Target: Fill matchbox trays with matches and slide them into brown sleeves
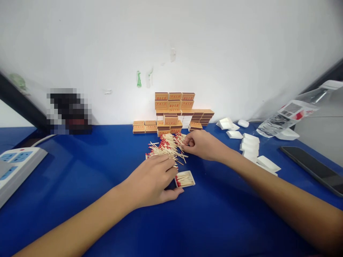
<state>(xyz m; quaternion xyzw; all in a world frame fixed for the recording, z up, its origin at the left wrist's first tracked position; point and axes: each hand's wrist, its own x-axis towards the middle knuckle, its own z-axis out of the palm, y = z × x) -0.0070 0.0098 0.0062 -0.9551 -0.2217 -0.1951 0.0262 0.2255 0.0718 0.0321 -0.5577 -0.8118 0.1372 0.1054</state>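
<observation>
A loose pile of red-tipped matches (167, 146) lies in the middle of the blue table. Just in front of it rests a small white matchbox tray (193, 181), partly filled with matches lying side by side. My left hand (154, 178) curls around the tray's left end, thumb at the near edge and fingers at the far edge. At the pile's right side, my right hand (199, 144) is closed in a pinch on matches; how many is unclear.
Stacked orange matchboxes (174, 105) stand behind the pile against the wall. White empty trays (249, 144), a tilted water bottle (292, 110) and a phone (313, 167) are on the right. A power strip (21, 167) sits at left, with a blurred dark object (71, 112) behind.
</observation>
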